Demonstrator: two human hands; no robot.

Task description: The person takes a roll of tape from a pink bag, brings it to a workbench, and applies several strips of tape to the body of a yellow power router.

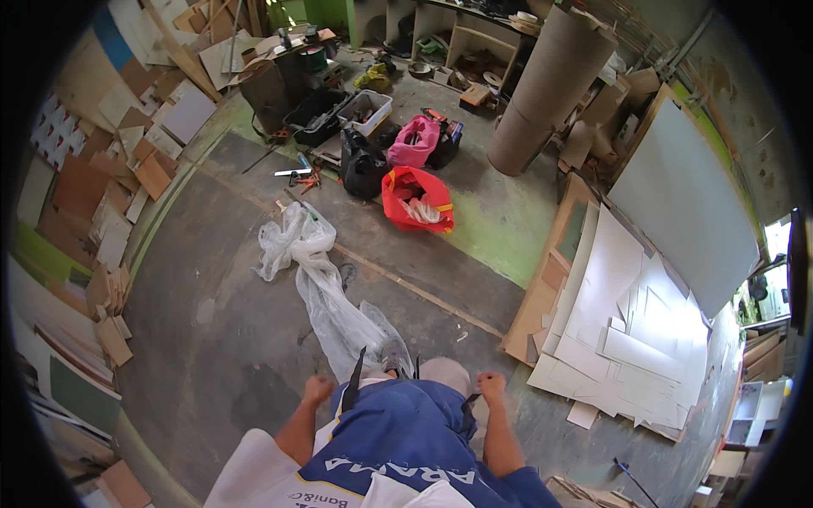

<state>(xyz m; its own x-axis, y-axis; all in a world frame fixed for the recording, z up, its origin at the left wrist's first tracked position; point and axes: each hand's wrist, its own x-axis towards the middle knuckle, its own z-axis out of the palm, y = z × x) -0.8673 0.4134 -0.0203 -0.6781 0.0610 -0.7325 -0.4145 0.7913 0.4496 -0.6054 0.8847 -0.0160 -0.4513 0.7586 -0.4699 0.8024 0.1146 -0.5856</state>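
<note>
Blue garment [398, 427]: left hand [318, 389], right hand [490, 385] curled beside opposite edges, grasp indeterminable. Keep black straps [353, 381] clear of plastic sheet [329, 300].

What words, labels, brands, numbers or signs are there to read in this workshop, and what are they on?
I won't copy wording out, but lettering shows here:
Large white capitals: on the wearer's blue garment.
Smaller lettering: on the garment's white part, near the picture's lower edge.
Red and dark marks: on the white patterned sheet at far left, too small to tell whether they are words.
</note>
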